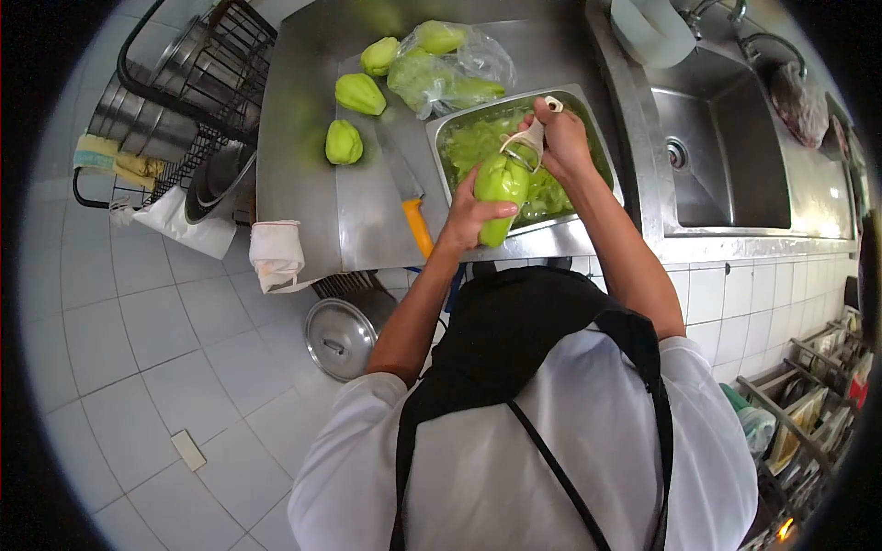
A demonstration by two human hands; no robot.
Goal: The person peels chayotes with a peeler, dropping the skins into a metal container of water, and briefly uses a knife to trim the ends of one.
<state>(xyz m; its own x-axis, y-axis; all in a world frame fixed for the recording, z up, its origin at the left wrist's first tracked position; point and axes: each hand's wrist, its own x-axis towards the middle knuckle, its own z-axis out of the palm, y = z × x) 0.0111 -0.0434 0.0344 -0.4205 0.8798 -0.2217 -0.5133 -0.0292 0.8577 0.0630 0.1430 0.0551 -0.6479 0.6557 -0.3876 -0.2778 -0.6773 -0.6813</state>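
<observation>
A pale green chayote (502, 191) is gripped by my left hand (475, 216), fingers wrapped round its lower half. My right hand (562, 138) closes on a white-handled peeler (526, 143), whose metal blade touches the chayote's upper end. Both hands are over a rectangular steel pan (588, 99) with green pieces and peelings (469, 138) inside. Left of the pan, a knife (418, 220) with a yellow handle lies on the steel counter. Farther back are three loose chayotes (344, 142) and a clear plastic bag (450, 73) holding more.
A steel sink (721, 147) is at the right, with a white plastic container (654, 32) at its back corner. A black wire rack (216, 73) with metal pots stands at the left. A folded cloth (277, 253) hangs at the counter's front left corner, and a lidded pot (338, 340) sits below.
</observation>
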